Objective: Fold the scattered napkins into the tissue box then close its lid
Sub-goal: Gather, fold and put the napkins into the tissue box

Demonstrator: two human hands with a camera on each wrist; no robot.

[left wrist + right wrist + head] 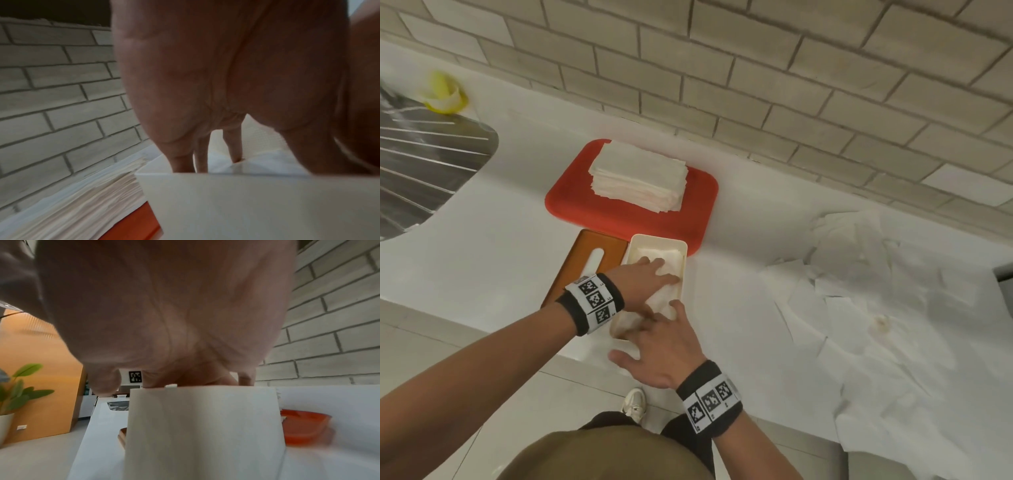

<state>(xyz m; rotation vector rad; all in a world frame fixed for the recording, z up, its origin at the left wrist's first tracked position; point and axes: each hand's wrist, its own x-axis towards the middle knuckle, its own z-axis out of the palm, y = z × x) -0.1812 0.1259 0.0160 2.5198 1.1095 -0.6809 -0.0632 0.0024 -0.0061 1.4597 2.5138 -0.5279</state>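
A cream tissue box stands open on the white counter, with folded white napkins inside. My left hand reaches into it, its straight fingers pressing flat on the napkins. My right hand lies spread over the box's near end, fingers extended down onto the napkins, thumb out to the left. The brown lid with a slot lies flat just left of the box. Scattered unfolded napkins cover the counter to the right.
A red tray behind the box carries a neat stack of folded napkins. A steel sink drainer and a yellow item sit far left. A brick wall runs along the back.
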